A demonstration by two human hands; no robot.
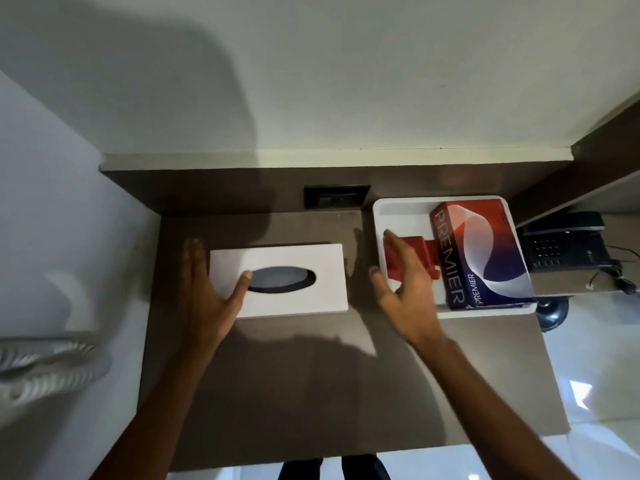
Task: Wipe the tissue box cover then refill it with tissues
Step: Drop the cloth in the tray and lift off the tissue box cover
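Observation:
A white tissue box cover (298,261) with a dark oval slot lies on the brown tabletop (311,375). My left hand (207,292) rests flat against its left end, thumb on the top near the slot, fingers apart. To the right, a white tray (398,213) holds a red and blue tissue pack (485,251) marked PREMIER and a red cloth (412,258). My right hand (405,289) hovers over the tray's left edge with spread fingers, partly covering the red cloth. It holds nothing that I can see.
A black wall socket (336,196) sits behind the cover. A black telephone (564,240) stands on a lower shelf at the right. A white wall closes the left side, with a blurred striped fabric (45,368) at the lower left.

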